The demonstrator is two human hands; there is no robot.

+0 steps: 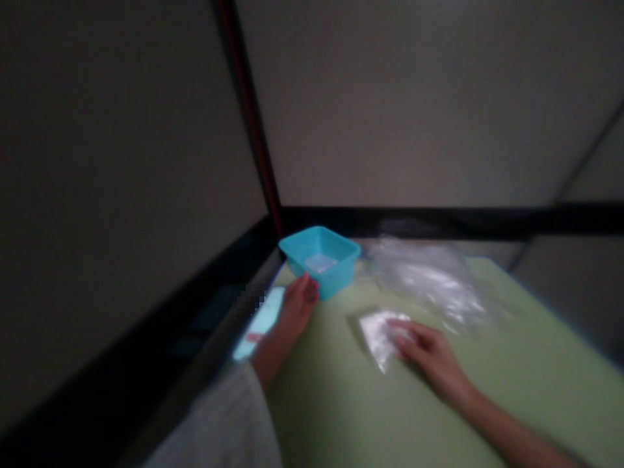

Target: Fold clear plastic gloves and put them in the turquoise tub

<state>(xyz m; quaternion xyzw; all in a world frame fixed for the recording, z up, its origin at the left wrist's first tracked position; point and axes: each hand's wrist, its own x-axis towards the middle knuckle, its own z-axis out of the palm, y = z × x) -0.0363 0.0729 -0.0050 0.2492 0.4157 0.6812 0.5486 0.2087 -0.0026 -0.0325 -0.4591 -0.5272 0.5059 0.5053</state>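
My right hand (431,357) pinches a small clear plastic bag (376,338) between thumb and fingers, just above the green tabletop. The bag looks shiny and flat. At the near corner of a blue plastic basket (336,281) is my left hand (298,300), its fingers curled and closed. Whether it grips the rim or something small is blurred. Inside the basket lies a pale, flat item (320,262) that is too blurred to name.
A heap of clear plastic bags (424,270) spreads over the back of the green table (331,403). Along the left edge lies a pale, lit rectangular object (260,325), partly behind my left forearm. Grey partition walls (414,117) with dark rails stand behind and to the left.
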